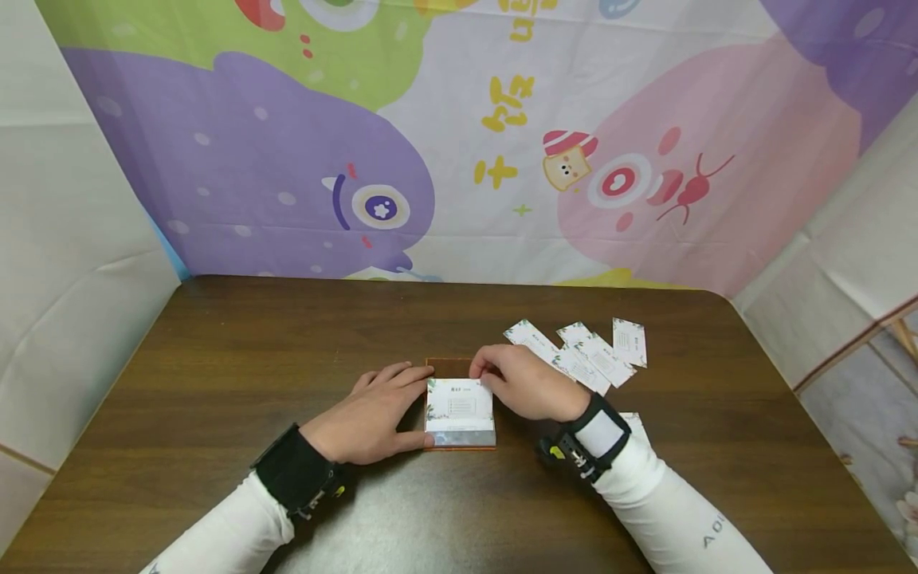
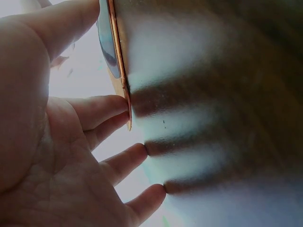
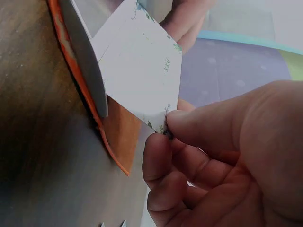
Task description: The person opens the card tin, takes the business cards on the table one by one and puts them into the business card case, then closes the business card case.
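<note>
A small brown holder (image 1: 450, 367) lies on the table, with a greyish pocket (image 1: 462, 438) along its near part. A white printed card (image 1: 459, 402) with leafy corners stands partly in that pocket, tilted up in the right wrist view. My right hand (image 1: 531, 383) pinches the card's far right corner between thumb and forefinger. Along the holder's left edge lies my left hand (image 1: 376, 414), its fingers extended. Its thumb (image 2: 71, 23) and forefinger touch that edge in the left wrist view, while the other fingertips rest on the table.
Several similar white cards (image 1: 605, 359) lie loosely overlapped beyond my right hand. One more card (image 1: 635, 426) is partly hidden under my right wrist. A cartoon-printed cloth (image 1: 466, 199) hangs behind the brown table (image 1: 287, 335).
</note>
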Demonstrator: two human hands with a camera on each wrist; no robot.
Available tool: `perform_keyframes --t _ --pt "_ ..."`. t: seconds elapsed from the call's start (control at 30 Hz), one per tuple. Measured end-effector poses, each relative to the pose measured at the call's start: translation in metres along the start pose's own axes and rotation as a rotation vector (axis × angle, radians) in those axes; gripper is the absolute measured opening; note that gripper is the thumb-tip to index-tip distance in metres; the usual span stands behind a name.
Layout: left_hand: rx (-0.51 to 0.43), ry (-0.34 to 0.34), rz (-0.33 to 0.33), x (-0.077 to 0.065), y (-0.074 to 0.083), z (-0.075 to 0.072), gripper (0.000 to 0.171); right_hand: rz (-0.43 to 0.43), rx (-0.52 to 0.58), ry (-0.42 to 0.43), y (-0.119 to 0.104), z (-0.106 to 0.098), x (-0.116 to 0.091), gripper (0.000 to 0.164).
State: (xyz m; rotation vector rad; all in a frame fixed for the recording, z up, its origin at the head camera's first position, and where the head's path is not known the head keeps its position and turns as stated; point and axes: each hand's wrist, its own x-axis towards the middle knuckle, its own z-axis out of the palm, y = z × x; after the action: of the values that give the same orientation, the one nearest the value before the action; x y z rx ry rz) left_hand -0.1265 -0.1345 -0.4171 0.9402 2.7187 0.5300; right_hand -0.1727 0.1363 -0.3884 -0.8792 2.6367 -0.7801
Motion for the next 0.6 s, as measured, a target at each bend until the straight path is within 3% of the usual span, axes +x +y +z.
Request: perform_keyframes --t 0.27,0.6 --pt "-0.003 0.009 0.003 -0.0003 0.0019 0.0018 0.084 0.014 -0.001 -0.047 0.0012 0.0039 -0.0039 0.014" --pt "0.0 0.008 -0.002 -0.0009 0.0033 0.0034 0.084 -0.039 -0.014 -0.058 0.0056 0.0089 -0.0082 0.014"
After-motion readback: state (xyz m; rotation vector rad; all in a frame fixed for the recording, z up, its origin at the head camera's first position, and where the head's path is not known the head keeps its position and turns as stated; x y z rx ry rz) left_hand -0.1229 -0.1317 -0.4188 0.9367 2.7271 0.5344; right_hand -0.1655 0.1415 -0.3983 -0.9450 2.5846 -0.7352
